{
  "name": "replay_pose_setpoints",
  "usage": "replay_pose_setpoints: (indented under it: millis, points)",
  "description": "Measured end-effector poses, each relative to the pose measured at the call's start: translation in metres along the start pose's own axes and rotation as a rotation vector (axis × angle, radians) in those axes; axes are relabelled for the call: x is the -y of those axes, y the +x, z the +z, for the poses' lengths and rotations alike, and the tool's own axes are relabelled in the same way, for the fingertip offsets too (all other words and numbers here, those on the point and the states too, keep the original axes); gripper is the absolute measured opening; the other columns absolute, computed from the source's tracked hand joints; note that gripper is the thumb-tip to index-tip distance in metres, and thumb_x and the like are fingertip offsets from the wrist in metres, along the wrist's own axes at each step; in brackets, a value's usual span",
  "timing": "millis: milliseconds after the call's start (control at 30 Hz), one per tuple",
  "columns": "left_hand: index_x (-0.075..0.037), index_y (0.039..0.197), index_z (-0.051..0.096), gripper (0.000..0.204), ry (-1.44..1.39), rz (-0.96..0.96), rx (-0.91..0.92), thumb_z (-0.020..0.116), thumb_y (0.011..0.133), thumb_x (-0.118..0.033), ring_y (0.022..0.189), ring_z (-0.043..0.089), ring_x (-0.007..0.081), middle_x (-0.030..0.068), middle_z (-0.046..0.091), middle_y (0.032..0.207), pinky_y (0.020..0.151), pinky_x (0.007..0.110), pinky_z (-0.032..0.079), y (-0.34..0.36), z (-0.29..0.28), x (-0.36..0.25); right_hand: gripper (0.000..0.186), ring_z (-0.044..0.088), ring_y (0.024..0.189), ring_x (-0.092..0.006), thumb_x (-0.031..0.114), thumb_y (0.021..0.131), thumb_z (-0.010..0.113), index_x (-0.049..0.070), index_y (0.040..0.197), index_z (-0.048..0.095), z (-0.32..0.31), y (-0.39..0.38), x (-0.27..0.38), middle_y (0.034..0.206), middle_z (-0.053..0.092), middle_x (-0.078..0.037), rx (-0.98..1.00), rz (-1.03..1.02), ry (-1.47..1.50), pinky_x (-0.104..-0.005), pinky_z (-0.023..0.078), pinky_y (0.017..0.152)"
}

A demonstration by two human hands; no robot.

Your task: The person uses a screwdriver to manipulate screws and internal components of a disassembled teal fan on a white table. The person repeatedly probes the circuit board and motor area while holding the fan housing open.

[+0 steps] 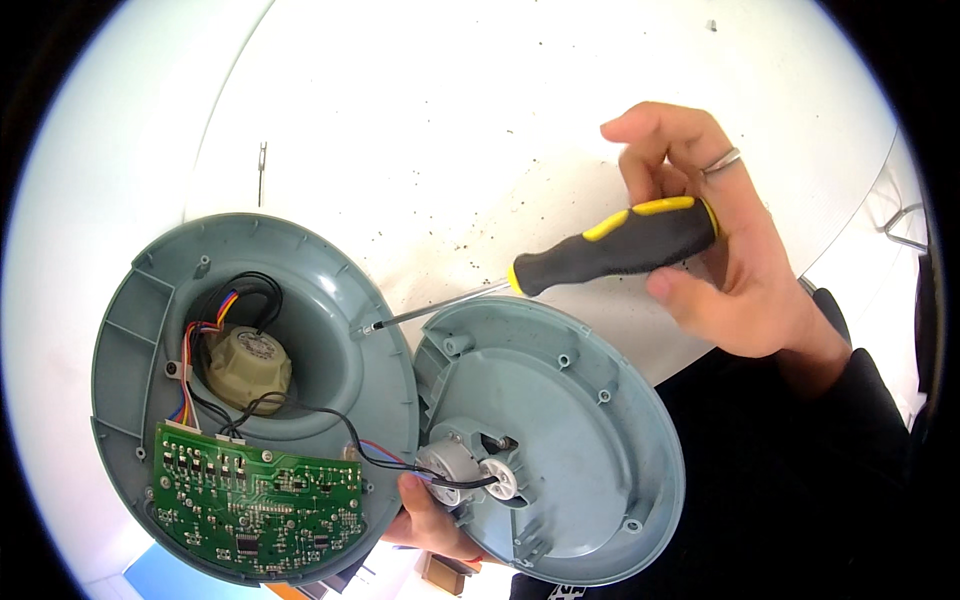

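Observation:
My right hand holds a screwdriver with a black and yellow handle, its butt against the palm and the index finger raised off it. The shaft points left, and its tip lies over a grey round plastic housing; whether it touches is unclear. Inside this housing are a cream motor, coloured wires and a green circuit board. Black wires run to a second grey round shell with a white geared part. My left hand grips the shells from below where they meet, most fingers hidden.
A white table with scattered dark specks spreads beyond the parts. A slim metal bit lies on it past the left housing. Another small piece sits at the far edge. A brown box shows below.

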State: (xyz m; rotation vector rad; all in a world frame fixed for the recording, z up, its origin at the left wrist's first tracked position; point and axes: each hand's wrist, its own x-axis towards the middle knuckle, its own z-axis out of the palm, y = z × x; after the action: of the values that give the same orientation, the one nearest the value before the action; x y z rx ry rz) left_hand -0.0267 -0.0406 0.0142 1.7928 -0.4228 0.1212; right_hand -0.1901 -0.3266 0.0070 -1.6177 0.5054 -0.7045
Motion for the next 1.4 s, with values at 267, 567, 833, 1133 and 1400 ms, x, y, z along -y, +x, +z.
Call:
replay_pose_setpoints:
  millis: [267, 567, 833, 1133, 1400]
  points:
    - [0.009, 0.146, 0.032, 0.084, 0.022, 0.0, -0.016, 0.079, 0.083, -0.02, 0.122, 0.055, 0.0322, 0.0245, 0.048, 0.14, 0.107, 0.045, 0.043, -0.001, 0.002, -0.006, 0.039, 0.052, 0.089, -0.0118, 0.023, 0.097, 0.052, 0.01, 0.134, 0.046, -0.005, 0.006, 0.008, 0.101, 0.053, -0.005, 0.113, 0.121, 0.053, -0.0259, 0.044, 0.076]
    - [0.009, 0.145, 0.034, 0.082, 0.019, -0.005, 0.013, 0.079, 0.082, -0.019, 0.121, 0.056, 0.032, 0.0249, 0.049, 0.14, 0.106, 0.045, 0.043, 0.0, 0.002, -0.009, 0.034, 0.053, 0.094, -0.0131, 0.02, 0.097, 0.049, 0.01, 0.13, 0.05, -0.006, 0.007, 0.001, 0.103, 0.055, -0.005, 0.039, 0.084, 0.069, -0.0249, 0.044, 0.081]
    - [0.008, 0.146, 0.036, 0.084, -0.062, -0.072, 0.097, 0.08, 0.082, -0.024, 0.125, 0.053, 0.0322, 0.0237, 0.05, 0.141, 0.108, 0.044, 0.04, -0.001, 0.001, -0.016, 0.026, 0.047, 0.069, -0.0054, 0.021, 0.1, 0.048, 0.008, 0.122, 0.053, -0.013, 0.007, 0.001, 0.086, 0.054, -0.001, -0.173, 0.15, 0.322, -0.0192, 0.04, 0.06]
    - [0.009, 0.147, 0.034, 0.08, -0.106, 0.076, 0.129, 0.064, 0.092, -0.041, 0.121, 0.058, 0.0388, 0.0281, 0.049, 0.14, 0.099, 0.05, 0.051, -0.011, -0.016, -0.046, 0.011, 0.036, 0.047, -0.0068, 0.016, 0.097, 0.043, 0.007, 0.101, 0.048, -0.032, -0.007, 0.022, 0.081, 0.056, -0.009, -0.275, 0.334, 0.814, -0.0212, 0.031, 0.043]
    - [0.005, 0.151, 0.031, 0.075, -0.05, 0.1, 0.086, 0.06, 0.095, -0.036, 0.121, 0.058, 0.04, 0.0276, 0.044, 0.146, 0.098, 0.046, 0.049, -0.042, -0.01, -0.065, 0.012, 0.034, 0.043, -0.007, 0.015, 0.096, 0.042, 0.005, 0.095, 0.048, -0.044, -0.028, 0.029, 0.075, 0.055, -0.012, -0.149, 0.346, 0.982, -0.0223, 0.029, 0.041]
